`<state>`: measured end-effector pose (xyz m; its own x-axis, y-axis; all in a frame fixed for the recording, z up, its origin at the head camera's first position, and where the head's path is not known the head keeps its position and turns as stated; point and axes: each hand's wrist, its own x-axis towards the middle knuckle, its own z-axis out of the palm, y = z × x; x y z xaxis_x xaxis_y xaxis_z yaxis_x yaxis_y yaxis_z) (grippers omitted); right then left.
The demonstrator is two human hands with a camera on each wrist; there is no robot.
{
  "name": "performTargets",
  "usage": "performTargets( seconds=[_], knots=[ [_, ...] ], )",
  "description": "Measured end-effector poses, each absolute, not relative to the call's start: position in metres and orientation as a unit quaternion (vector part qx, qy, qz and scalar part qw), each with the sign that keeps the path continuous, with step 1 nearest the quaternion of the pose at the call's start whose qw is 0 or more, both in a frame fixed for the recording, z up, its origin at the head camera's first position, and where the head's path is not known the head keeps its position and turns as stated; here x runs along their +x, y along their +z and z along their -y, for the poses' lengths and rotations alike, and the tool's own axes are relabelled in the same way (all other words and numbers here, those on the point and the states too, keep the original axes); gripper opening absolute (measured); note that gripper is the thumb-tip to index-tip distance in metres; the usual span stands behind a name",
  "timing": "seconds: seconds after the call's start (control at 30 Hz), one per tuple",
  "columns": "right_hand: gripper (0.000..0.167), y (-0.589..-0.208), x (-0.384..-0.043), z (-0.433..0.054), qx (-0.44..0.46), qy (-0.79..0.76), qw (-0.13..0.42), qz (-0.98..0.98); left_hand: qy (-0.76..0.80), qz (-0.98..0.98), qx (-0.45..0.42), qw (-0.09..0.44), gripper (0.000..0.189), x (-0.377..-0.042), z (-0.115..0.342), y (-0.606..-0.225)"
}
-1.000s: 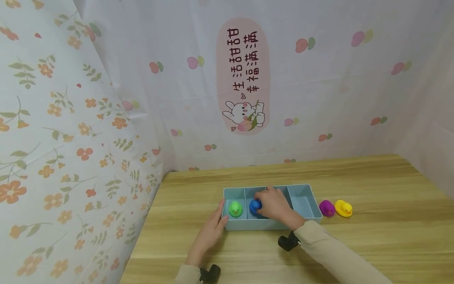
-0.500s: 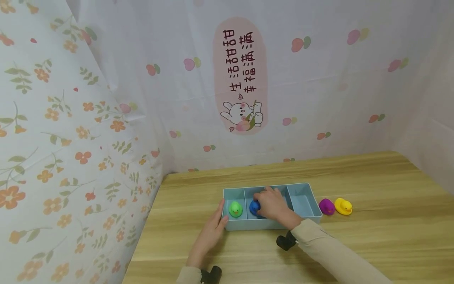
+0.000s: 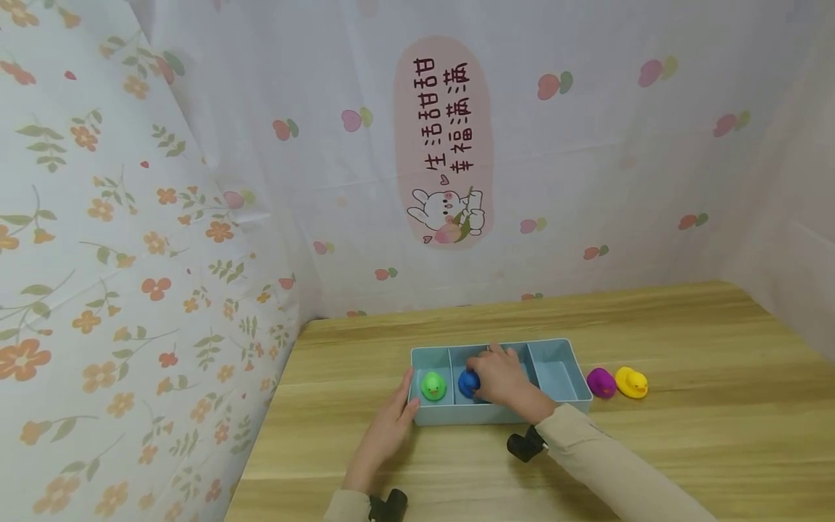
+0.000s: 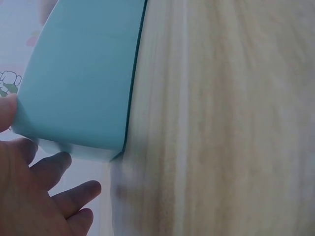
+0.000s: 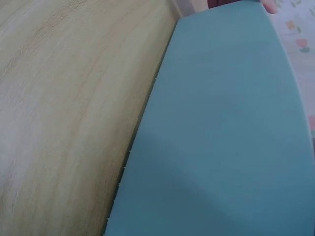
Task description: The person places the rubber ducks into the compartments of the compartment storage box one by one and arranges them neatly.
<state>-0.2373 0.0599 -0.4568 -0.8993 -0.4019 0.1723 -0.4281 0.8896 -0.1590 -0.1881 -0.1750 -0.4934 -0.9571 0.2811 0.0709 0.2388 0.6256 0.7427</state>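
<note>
In the head view a long light-blue divided box stands on the table. My left hand holds its left end, thumb at the front corner and fingers along the end wall. The left wrist view shows that thumb at the rim. Inside the box, my right hand pinches a blue rubber duck, just right of the left divider. Fingers hide part of this duck and the middle of the box. A green rubber duck sits in the leftmost compartment. The right wrist view shows only the box's outer wall, no right-hand fingers.
Right of the box, a purple rubber duck and a yellow rubber duck sit side by side on the wooden table. The box's rightmost compartment holds nothing. Printed cloths hang behind and at the left.
</note>
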Motion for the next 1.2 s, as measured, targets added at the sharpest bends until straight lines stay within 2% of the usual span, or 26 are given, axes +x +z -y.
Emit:
performTargets(
  seconds=[0.23, 0.47, 1.2],
  knots=[
    [0.040, -0.451, -0.236, -0.065, 0.208, 0.118, 0.059, 0.969, 0.408, -0.901, 0.143, 0.021, 0.056, -0.187, 0.173, -0.495],
    [0.039, -0.440, -0.235, -0.072, 0.200, 0.159, 0.056, 0.965, 0.409, -0.900, 0.147, 0.020, 0.056, -0.188, 0.174, -0.495],
    [0.029, -0.426, -0.226, -0.110, 0.205, 0.213, 0.137, 0.945, 0.400, -0.905, 0.144, 0.021, 0.056, -0.186, 0.173, -0.493]
  ],
)
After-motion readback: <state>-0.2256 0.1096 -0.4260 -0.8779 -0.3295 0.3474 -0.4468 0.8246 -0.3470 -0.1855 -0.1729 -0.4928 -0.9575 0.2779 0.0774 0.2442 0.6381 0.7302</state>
